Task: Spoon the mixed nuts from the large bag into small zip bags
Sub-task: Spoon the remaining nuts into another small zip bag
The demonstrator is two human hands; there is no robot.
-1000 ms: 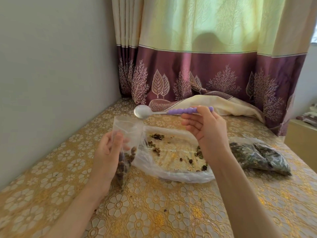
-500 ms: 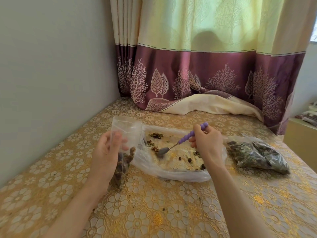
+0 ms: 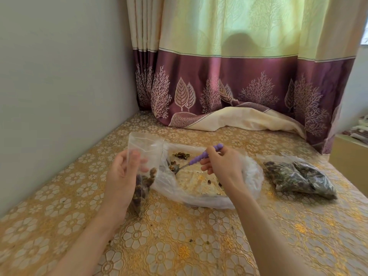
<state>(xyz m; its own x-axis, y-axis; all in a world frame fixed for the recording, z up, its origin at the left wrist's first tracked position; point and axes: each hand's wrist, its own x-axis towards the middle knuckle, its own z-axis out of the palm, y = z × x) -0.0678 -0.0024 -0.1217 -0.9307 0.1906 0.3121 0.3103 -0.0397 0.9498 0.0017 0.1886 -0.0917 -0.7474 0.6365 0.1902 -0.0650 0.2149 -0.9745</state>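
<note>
My left hand (image 3: pixel 123 176) holds a small clear zip bag (image 3: pixel 144 150) upright, its mouth open at the top and brown nuts in its lower half. To its right the large clear bag (image 3: pixel 209 188) lies spread flat on the table, with a few nuts (image 3: pixel 181 155) scattered inside. My right hand (image 3: pixel 223 166) grips the purple handle of a spoon (image 3: pixel 201 157). The spoon's metal bowl (image 3: pixel 176 169) is down inside the large bag, against a small clump of nuts at its left side.
Filled zip bags of nuts (image 3: pixel 300 178) lie on the table at the right. A gold floral cloth (image 3: pixel 179 236) covers the table. A grey wall (image 3: pixel 59 76) stands on the left, a purple and cream curtain (image 3: pixel 239 86) drapes onto the table behind. Crumbs dot the cloth.
My right hand has lowered the spoon from above the small bag's mouth into the large bag, then slid its bowl left toward the nuts. My left hand keeps the small bag still.
</note>
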